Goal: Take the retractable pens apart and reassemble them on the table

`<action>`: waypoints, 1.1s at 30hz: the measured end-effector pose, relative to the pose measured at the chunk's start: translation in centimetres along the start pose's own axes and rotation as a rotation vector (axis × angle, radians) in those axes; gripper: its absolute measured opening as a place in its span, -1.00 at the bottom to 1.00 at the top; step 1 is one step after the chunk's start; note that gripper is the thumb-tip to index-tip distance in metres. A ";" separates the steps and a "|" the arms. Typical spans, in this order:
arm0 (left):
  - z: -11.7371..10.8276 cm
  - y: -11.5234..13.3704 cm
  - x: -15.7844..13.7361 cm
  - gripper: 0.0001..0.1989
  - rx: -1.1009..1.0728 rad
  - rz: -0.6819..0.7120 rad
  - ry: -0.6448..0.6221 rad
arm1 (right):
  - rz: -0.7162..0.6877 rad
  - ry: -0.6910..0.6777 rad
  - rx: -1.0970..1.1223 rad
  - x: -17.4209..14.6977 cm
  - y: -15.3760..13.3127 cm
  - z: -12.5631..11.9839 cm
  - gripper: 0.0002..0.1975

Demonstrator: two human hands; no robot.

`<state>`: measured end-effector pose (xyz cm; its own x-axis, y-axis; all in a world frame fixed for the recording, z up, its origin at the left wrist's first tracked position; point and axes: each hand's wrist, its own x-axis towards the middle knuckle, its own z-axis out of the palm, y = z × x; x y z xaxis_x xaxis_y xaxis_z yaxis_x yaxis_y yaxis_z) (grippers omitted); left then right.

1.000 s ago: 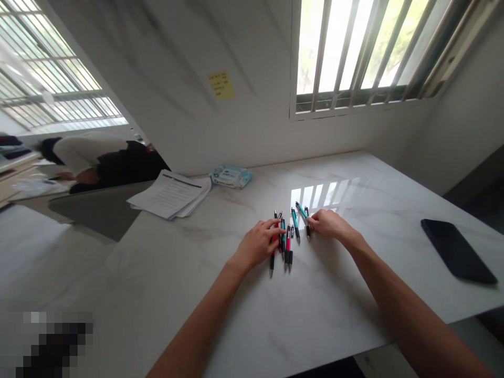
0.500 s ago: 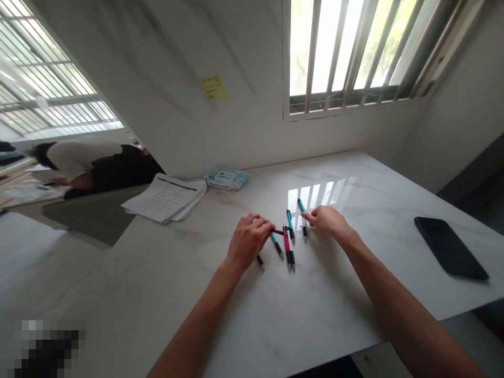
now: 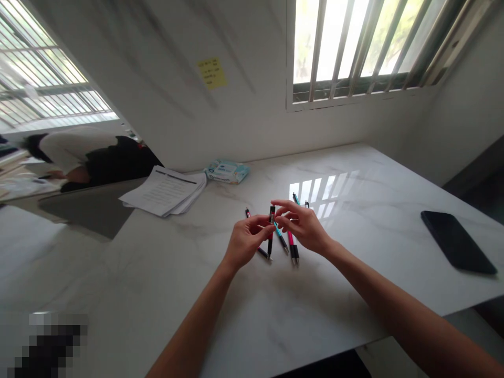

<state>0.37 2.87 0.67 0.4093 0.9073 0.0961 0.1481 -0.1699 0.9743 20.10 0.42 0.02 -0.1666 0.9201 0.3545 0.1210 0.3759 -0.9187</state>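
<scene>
My left hand (image 3: 244,244) pinches a red-and-black pen (image 3: 270,245) between thumb and fingers, holding it nearly upright with the tip down. At the pen's upper end is my right hand (image 3: 309,228), its index finger over the top and its other fingers curled against the barrel. Beneath the hands, a dark pen (image 3: 263,253) lies on the left, partly covered by my left hand. A teal pen (image 3: 282,241) and a pink pen (image 3: 291,240) with another black-gripped pen beside it lie to the right. More pens behind my right hand are mostly hidden.
The marble-patterned table (image 3: 220,325) carries a stack of printed sheets (image 3: 163,191) and a blue wipes pack (image 3: 227,171) towards the wall. A black phone (image 3: 459,241) lies at the right. A person (image 3: 79,152) bends over another table at far left.
My left hand has turned and brought the red-and-black pen upright. My right hand has left the teal pen at the right and moved left to the held pen's top.
</scene>
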 end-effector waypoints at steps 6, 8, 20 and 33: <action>0.7 0.7 -0.5 -0.70 0.000 0.003 -0.020 | 0.036 0.123 0.062 0.1 0.5 1.1 -0.72; 0.7 0.7 -0.5 -0.69 -0.022 0.017 0.009 | 0.033 0.140 0.063 0.0 0.3 1.5 -0.71; -0.2 1.2 -0.6 -0.60 0.192 0.048 0.046 | 0.098 0.086 0.316 0.2 0.7 2.5 -0.65; -5.0 -0.1 0.1 -0.43 1.058 -0.359 0.044 | 0.383 0.252 -0.795 1.8 3.8 -8.3 -0.65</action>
<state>-4.11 4.90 1.56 0.1599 0.9788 -0.1283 0.9513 -0.1181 0.2848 28.36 4.44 -1.42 0.2312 0.9590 0.1637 0.7773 -0.0809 -0.6239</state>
